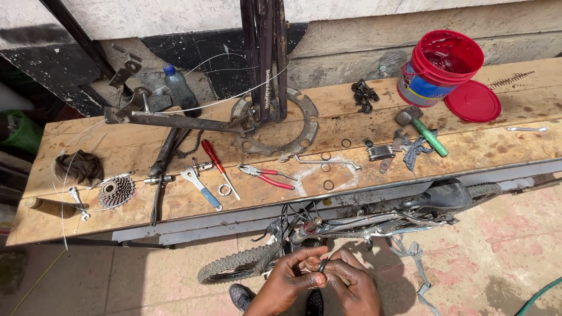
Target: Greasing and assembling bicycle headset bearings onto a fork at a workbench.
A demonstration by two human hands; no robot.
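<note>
Both hands are pinching a small dark rubbery ring [322,266] low in view: left hand [291,280] and right hand [353,285] gripping it together. Ring not yet fitted anywhere; bicycle [351,228] lying beside the wooden plank table [480,152], red-handled pliers [266,175] untouched.

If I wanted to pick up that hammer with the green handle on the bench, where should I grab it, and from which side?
Probably by the green handle, near its free end. The hammer lies flat on the wooden bench, its metal head toward the red bucket and its handle slanting toward the bench's near edge. Come from above on the near side; the grey metal parts crowd its left.
</note>
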